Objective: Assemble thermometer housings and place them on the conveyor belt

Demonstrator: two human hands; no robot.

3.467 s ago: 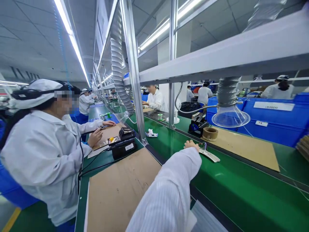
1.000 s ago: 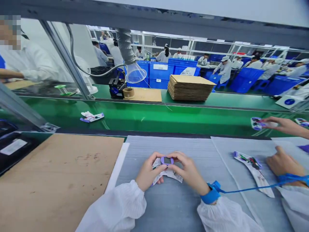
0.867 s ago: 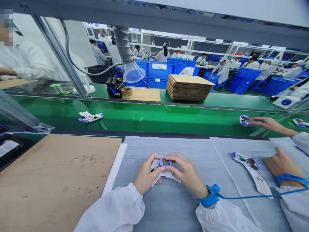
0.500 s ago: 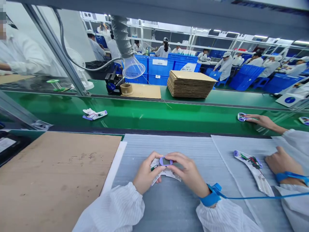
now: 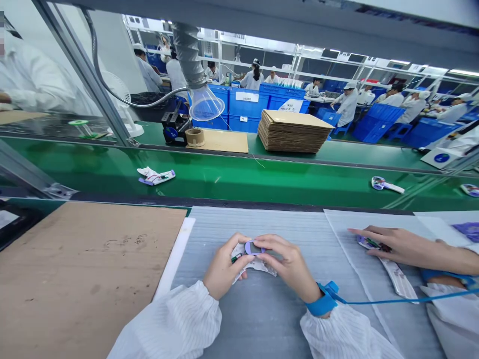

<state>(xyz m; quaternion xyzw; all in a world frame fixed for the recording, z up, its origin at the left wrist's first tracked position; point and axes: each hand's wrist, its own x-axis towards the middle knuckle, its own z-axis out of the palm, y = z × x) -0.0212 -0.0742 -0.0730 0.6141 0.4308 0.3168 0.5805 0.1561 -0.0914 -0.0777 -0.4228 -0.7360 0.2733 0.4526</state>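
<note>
Over the foam-covered mat [image 5: 258, 319], a small purple-framed display [image 5: 254, 248] is pinched between both hands. My left hand [image 5: 224, 267] holds its left side together with a white curved housing [image 5: 265, 267], whose green circuit board shows beside the fingers. My right hand [image 5: 290, 262] grips the display's right edge with thumb and fingers. A blue strap [image 5: 324, 299] with a cord circles my right wrist. Part of the housing lies hidden behind the fingers.
A cardboard sheet [image 5: 93, 264] lies left. Across the front runs a green belt [image 5: 262, 179] carrying a white-purple assembly [image 5: 155, 176] and others. At right, a co-worker's hand [image 5: 407, 247] covers part of another housing [image 5: 398, 280]. Stacked cardboard [image 5: 294, 132] stands behind.
The co-worker's hand has come back from the belt onto the housing at right, leaving a unit on the belt. The left belt assembly has shifted right. My hands keep nearly the same pose.
</note>
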